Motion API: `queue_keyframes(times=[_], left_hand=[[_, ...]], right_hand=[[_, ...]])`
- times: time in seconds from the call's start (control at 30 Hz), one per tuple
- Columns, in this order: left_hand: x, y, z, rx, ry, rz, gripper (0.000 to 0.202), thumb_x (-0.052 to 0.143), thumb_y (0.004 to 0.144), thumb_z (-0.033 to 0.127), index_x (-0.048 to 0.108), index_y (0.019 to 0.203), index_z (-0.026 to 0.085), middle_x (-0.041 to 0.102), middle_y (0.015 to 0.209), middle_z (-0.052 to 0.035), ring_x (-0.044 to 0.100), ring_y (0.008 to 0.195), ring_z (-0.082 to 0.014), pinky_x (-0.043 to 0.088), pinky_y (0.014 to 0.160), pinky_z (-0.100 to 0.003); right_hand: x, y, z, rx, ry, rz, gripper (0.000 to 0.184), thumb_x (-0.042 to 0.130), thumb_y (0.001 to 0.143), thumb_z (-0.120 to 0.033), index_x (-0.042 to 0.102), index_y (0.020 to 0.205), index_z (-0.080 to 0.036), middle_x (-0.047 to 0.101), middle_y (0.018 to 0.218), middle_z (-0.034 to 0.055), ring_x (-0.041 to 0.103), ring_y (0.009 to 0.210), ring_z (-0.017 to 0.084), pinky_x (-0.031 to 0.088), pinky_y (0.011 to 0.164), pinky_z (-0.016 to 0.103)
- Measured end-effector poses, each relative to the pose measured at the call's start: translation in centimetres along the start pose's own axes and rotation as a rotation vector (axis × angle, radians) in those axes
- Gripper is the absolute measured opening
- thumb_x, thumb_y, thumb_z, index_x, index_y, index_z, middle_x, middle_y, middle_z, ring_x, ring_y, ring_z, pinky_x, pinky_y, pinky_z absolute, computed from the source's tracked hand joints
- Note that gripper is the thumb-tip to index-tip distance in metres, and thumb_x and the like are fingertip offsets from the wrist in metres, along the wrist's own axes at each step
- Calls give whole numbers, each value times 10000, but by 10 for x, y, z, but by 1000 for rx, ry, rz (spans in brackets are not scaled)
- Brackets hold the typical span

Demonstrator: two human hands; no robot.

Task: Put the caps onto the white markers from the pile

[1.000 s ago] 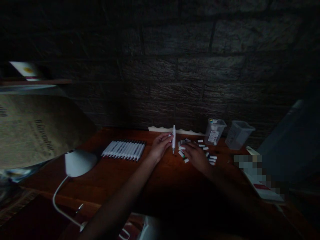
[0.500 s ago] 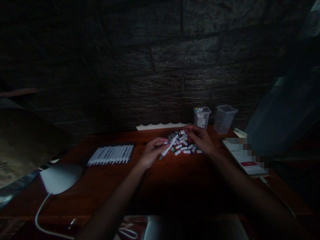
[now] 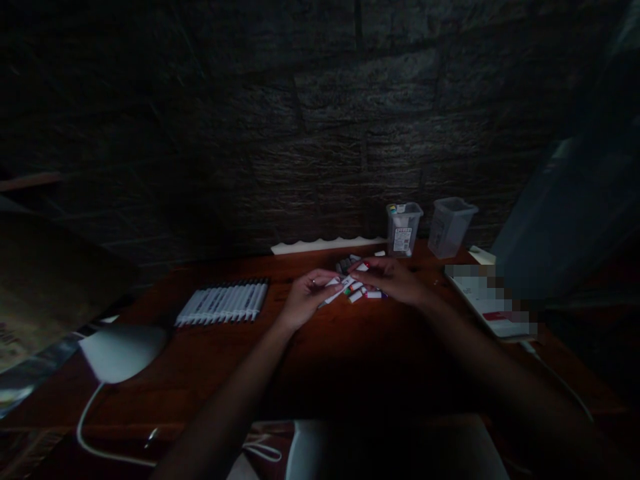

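Note:
My left hand [image 3: 306,297] is closed around a white marker [image 3: 336,293] that lies tilted, one end toward the pile of loose caps [image 3: 359,291]. My right hand [image 3: 393,280] hovers over that pile, fingers pinched on a small cap with a red end [image 3: 363,267] right at the marker's upper end. A row of several white markers [image 3: 223,301] lies side by side on the wooden desk [image 3: 250,353] to the left of my left hand.
Two clear plastic tubs [image 3: 403,229] [image 3: 451,227] stand at the back by the stone wall. A white foam strip [image 3: 325,245] lies along the wall. A white lamp head [image 3: 123,349] with its cable sits at the left. Papers [image 3: 493,307] lie at the right.
The marker went from upright to tilted in my left hand. My right hand swept over the caps, picked one with a red end and brought it to the marker. The view shifted right.

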State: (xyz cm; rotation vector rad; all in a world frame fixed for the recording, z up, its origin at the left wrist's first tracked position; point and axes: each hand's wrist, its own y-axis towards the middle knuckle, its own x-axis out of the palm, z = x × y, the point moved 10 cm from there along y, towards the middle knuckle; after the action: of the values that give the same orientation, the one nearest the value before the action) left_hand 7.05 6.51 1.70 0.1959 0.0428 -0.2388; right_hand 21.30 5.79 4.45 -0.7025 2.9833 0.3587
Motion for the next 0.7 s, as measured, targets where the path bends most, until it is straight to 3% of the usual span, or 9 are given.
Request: queue_keyframes(times=[0.17, 0.33, 0.43, 0.57, 0.7], left_hand=[[2, 3, 2, 38, 40, -20, 314, 772, 706, 351, 690, 960, 184, 743, 957, -56, 680, 886, -199, 509, 799, -302], [-14, 5, 10, 90, 67, 91, 284, 746, 741, 348, 694, 969, 187, 725, 1053, -58, 650, 1013, -191, 467, 931, -307], [-16, 5, 5, 42, 77, 96, 311, 772, 703, 355, 703, 953, 182, 737, 972, -54, 666, 916, -185, 497, 850, -298], [-9, 4, 1, 26, 70, 66, 364, 780, 678, 377, 707, 968, 170, 739, 886, -52, 652, 761, -168, 504, 664, -268], [-8, 3, -1, 33, 94, 83, 357, 789, 662, 365, 729, 959, 175, 740, 849, -40, 614, 666, -142, 480, 600, -252]], right_hand=[[-2, 2, 5, 14, 8, 10, 306, 713, 741, -437, 710, 900, -176, 690, 782, 0, 611, 676, 112, 492, 643, 245], [-59, -2, 6, 25, 0, 341, 347, 733, 700, -492, 665, 726, -153, 584, 588, -29, 492, 505, 77, 381, 469, 200], [-80, -5, 2, -43, 2, 455, 382, 725, 700, -521, 625, 668, -154, 542, 559, -33, 460, 497, 74, 351, 467, 208], [-69, -3, 5, -18, -10, 404, 402, 730, 681, -535, 621, 638, -150, 538, 537, -36, 446, 480, 75, 337, 464, 219], [-48, 0, 8, 55, 22, 279, 356, 742, 676, -500, 672, 698, -151, 585, 558, -35, 472, 478, 73, 365, 464, 213]])
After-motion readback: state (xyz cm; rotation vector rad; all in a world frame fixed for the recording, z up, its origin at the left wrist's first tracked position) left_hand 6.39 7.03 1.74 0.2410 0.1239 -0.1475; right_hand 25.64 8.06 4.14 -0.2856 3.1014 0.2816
